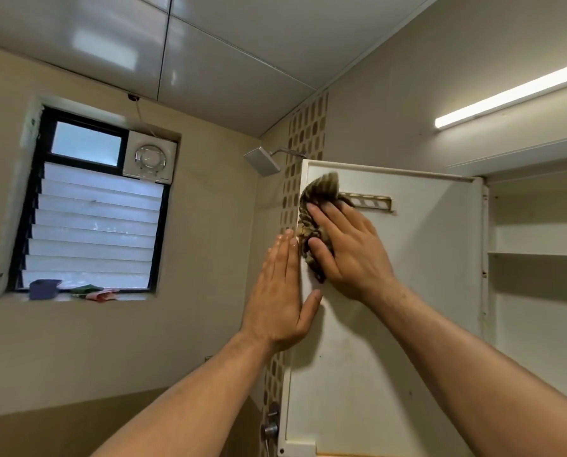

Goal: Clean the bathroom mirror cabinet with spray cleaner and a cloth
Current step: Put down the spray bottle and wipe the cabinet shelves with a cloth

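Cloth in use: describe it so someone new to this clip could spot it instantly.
Find the open white cabinet door right of the shower head. Near its upper left corner, the right hand presses the cloth flat against it, beside a slotted holder. It is the only dark, brown-and-tan striped thing on the pale door.

Blurry top of cloth [320, 192], its middle under right hand [351, 255]
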Demonstrator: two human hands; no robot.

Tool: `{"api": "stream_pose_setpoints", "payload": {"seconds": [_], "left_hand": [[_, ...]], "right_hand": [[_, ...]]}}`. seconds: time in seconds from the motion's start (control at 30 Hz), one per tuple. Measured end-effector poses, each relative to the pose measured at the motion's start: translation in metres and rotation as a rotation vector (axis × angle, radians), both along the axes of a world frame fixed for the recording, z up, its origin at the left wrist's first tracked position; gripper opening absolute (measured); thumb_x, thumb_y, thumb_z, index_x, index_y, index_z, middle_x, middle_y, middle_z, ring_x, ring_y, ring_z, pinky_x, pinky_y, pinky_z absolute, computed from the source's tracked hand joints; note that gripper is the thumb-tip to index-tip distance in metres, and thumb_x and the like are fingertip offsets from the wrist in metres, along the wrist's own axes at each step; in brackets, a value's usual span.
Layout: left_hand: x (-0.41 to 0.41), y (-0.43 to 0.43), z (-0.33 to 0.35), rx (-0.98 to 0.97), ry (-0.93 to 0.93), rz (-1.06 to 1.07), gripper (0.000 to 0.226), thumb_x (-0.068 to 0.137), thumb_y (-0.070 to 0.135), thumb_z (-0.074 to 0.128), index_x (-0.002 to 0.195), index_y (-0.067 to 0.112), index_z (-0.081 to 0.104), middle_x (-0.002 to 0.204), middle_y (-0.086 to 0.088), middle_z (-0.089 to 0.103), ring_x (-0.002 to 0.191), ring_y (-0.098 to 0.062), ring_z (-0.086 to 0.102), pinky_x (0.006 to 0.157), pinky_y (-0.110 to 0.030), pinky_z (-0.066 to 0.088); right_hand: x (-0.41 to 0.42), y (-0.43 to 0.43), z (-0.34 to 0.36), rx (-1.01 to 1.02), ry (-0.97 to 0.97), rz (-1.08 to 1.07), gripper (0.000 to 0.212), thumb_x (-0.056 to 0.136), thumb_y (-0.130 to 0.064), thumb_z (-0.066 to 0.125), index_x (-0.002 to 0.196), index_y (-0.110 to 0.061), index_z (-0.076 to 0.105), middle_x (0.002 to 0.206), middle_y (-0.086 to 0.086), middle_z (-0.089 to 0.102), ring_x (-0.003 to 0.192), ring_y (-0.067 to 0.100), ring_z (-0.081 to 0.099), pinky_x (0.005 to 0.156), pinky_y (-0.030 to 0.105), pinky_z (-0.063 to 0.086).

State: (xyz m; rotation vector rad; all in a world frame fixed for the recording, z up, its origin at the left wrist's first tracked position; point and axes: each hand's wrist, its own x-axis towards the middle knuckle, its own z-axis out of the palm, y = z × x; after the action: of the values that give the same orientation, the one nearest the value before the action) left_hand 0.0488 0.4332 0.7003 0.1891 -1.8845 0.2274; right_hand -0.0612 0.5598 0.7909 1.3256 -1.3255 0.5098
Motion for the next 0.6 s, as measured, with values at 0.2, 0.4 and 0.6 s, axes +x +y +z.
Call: {"api": "stream_pose_setpoints", "payload": {"seconds": [0.2,0.4,0.6], "left_hand": [[-0.003,0.004,-0.001,0.016,-0.019,0.012,0.085,0.101,0.047,0.037,0.163,0.005,-0.001,0.172,-0.013,-0.005,0.159,-0.021,-0.009,0.129,-0.048,0.012],[-0.004,0.014,0.001,-0.102,-0.046,0.162,0.085,0.105,0.056,0.028,0.162,0.003,-0.005,0.171,-0.013,-0.017,0.159,-0.025,-0.013,0.128,-0.043,-0.002],[-0.007,0.021,0.010,-0.171,-0.093,0.098,0.074,0.106,0.047,0.025,0.164,0.008,0.002,0.173,-0.009,-0.009,0.159,-0.022,-0.009,0.128,-0.047,0.006]], "right_hand": [[-0.012,-0.006,-0.048,0.071,0.033,0.015,0.061,0.105,-0.052,0.027,0.157,-0.022,0.035,0.158,0.002,0.038,0.147,0.025,0.034,0.126,0.042,0.017],[-0.032,0.017,-0.047,-0.146,-0.148,-0.054,0.063,0.103,-0.049,0.035,0.156,-0.015,0.040,0.157,0.014,0.041,0.147,0.036,0.035,0.126,0.048,0.018],[-0.006,-0.007,-0.039,-0.293,-0.438,-0.141,0.070,0.101,-0.053,0.025,0.162,-0.018,0.024,0.162,0.014,0.033,0.151,0.037,0.024,0.128,0.048,0.006]]}}
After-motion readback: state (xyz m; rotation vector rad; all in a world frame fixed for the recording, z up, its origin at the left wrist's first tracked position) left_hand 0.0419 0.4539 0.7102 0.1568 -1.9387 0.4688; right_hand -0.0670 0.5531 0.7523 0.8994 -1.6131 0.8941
